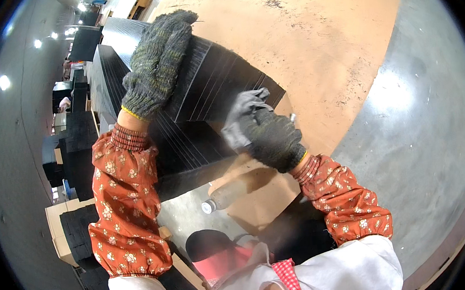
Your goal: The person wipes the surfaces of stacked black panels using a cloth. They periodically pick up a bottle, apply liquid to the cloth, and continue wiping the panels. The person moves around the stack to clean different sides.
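My left hand [157, 64], in a dark grey knitted glove with a yellow cuff edge, lies stretched along the top of a stack of black sheets [222, 73]. Its fingers are close together and partly turned away. In a matching glove, my right hand [272, 139] is closed round a crumpled light grey cloth [236, 120]. The cloth is at the near lower corner of the stack, by the sheet edges; whether it touches them I cannot tell. A second stack of black sheets [184, 143] sits nearer to me, below the first.
Brown board [317, 47] with dark scuffs spreads beyond the stack, with grey floor [416, 78] to its right. A clear bottle with a white cap [225, 195] is near my body. More black stacks [79, 150] stand at the left, where a distant person [64, 104] appears.
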Tool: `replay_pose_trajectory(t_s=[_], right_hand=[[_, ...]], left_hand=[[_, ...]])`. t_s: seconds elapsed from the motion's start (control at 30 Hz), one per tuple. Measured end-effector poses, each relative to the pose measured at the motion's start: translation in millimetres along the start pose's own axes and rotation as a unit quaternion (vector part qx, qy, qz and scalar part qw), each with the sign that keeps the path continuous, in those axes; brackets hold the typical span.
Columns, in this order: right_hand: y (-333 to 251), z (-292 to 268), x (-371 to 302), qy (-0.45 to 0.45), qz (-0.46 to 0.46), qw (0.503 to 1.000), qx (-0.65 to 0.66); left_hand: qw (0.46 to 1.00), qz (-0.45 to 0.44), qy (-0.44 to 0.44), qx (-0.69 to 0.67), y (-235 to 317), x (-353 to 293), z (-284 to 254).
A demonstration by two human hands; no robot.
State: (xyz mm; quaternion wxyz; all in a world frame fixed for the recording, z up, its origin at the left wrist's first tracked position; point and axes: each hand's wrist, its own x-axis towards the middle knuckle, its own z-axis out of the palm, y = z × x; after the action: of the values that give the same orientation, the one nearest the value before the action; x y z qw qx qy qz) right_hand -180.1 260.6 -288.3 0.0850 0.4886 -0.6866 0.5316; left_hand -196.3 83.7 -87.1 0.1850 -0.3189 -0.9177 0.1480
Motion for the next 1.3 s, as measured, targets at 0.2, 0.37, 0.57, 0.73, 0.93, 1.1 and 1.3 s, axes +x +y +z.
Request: replay_pose_trajectory(t_s=[0.2,0.37,0.57,0.73,0.93,1.1,1.3], right_hand=[[-43,-11,61,0.172,-0.157,0.972,0.029],[22,19,-11,-0.114,0.032,0.992,-0.033],[19,27,-17,0.038,-0.058,0.997,0.018],[28,41,-15,-0.117,0.04,0.992,0.03],[38,36,-45,-0.051,0.073,0.993,-0.081],[6,-7,34,0.169,0.049,0.972,0.153],[-29,2,59,0.152,0.054,0.911,0.38]], left_hand=[[0.933,-0.244,-0.213,-0.16,-37,-76,25],[0.999,-0.014,-0.044,0.028,-14,-6,12],[0.984,-0.122,-0.123,0.032,-24,-28,21],[0.985,-0.045,-0.118,0.121,-22,-51,6],[0.994,-0.063,-0.075,-0.046,-14,-8,13],[0.981,-0.127,-0.109,-0.096,-19,-11,11],[0.983,-0.114,-0.109,-0.089,-11,1,17]])
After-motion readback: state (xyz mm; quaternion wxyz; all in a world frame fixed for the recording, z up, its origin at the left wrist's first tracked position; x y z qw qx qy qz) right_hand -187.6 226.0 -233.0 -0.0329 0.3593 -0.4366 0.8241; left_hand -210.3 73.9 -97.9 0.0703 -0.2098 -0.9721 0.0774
